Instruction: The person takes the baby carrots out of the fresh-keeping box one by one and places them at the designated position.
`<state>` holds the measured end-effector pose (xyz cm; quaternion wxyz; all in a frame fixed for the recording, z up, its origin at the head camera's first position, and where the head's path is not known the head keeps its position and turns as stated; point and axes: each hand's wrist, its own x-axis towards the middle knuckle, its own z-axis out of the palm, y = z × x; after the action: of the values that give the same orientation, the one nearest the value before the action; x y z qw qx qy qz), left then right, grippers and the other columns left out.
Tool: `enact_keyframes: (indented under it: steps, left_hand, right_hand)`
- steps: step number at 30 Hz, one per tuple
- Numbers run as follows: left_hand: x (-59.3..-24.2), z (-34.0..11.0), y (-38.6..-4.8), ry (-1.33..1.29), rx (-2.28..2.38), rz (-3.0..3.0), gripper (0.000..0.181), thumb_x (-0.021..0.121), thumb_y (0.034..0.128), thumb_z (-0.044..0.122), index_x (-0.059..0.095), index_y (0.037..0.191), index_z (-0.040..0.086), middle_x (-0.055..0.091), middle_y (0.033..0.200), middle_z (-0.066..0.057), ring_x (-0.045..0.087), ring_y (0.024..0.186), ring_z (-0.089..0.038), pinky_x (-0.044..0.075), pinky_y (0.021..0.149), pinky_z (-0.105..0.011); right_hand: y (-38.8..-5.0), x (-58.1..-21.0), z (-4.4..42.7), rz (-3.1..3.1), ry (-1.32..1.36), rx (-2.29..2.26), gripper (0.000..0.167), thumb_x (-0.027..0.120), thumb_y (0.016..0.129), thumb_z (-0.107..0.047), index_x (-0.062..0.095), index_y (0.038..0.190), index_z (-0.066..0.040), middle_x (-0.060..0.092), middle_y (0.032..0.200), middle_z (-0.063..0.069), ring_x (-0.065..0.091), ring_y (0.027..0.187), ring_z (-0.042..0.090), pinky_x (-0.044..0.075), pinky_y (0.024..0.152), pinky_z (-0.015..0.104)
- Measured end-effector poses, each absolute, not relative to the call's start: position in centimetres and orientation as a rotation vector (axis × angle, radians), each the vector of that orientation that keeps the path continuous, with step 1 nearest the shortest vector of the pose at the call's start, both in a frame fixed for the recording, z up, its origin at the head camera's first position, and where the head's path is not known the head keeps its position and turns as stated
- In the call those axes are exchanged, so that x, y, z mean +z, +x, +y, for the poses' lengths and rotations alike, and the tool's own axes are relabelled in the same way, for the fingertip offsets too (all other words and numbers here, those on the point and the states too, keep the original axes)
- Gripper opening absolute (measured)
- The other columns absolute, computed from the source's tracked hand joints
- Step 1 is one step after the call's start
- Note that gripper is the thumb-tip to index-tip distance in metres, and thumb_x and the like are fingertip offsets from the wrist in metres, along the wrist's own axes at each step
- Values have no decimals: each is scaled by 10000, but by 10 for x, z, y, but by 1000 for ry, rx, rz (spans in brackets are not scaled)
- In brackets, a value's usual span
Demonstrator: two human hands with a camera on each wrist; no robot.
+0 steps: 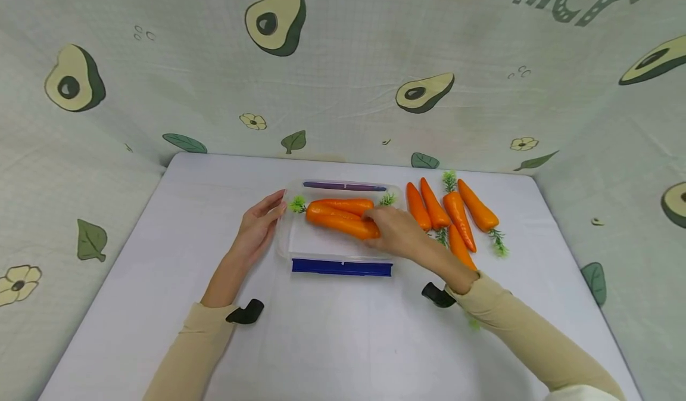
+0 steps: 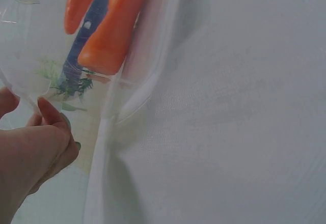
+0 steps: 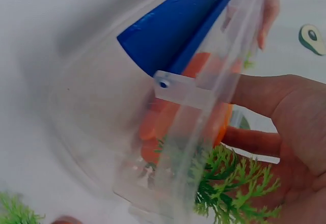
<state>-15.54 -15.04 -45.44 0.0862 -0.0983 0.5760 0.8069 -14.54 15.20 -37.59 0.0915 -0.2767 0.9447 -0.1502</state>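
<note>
A clear plastic container (image 1: 321, 249) with blue side latches stands on the white table. Inside it lie orange carrots (image 1: 343, 225), with one green leafy top at the left end and another at the right. My left hand (image 1: 256, 228) pinches the container's left rim; the left wrist view shows thumb and fingers on either side of that edge. Reaching over the right side, my right hand (image 1: 396, 229) grips the end of a carrot in the container. In the right wrist view, the container wall and green leaves (image 3: 229, 178) partly hide the held carrot (image 3: 221, 127).
Several more carrots (image 1: 455, 216) lie on the table (image 1: 332, 341) to the right of the container, some close to its wall. A leafy top shows under the right forearm. Behind the table hangs a cloth (image 1: 343, 91) printed with avocados.
</note>
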Motion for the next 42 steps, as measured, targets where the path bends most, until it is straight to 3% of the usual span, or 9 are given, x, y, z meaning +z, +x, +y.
enact_keyframes:
  steps: [11, 19, 24, 35, 42]
  left_hand:
    - [-455, -152, -155, -274, 2382, 1726, 521, 570, 1050, 39, 435, 1553, 32, 359, 1576, -158, 476, 1244, -109, 411, 1082, -166]
    - [-454, -152, -157, -266, 2385, 1717, 531, 573, 1046, 32, 422, 1556, 21, 360, 1575, -155, 467, 1260, -117, 414, 1075, -161]
    - [-455, -153, -157, -268, 2384, 1712, 532, 574, 1047, 37, 422, 1557, 24, 350, 1588, -159, 461, 1267, -120, 410, 1079, -161]
    - [-454, -152, -156, -294, 2397, 1694, 536, 572, 1042, 12, 419, 1555, 13, 386, 1545, -113, 440, 1287, -121, 411, 1076, -157]
    - [-452, -152, -156, -286, 2390, 1701, 532, 564, 1046, 15, 417, 1557, 17, 360, 1579, -139, 452, 1273, -115, 418, 1061, -145]
  right_hand:
    - [-138, -345, 164, 2863, -833, -529, 510, 856, 861, -248, 682, 1271, 0, 697, 1201, 151, 633, 968, 263, 581, 893, 413]
    - [-138, -333, 181, 2925, -815, -659, 460, 870, 850, -245, 707, 1215, -16, 709, 1057, 100, 606, 873, 228, 569, 772, 363]
    - [-137, -331, 192, 2959, -794, -745, 450, 877, 844, -216, 706, 1201, -3, 706, 1014, 105, 601, 832, 239, 547, 720, 360]
    - [-133, -336, 222, 3022, -663, -955, 521, 889, 831, -200, 689, 1250, 34, 717, 1110, 149, 693, 937, 286, 607, 832, 447]
    - [-127, -346, 245, 3043, -565, -1124, 479, 887, 824, -139, 684, 1214, 52, 716, 1096, 177, 712, 907, 321, 612, 807, 487]
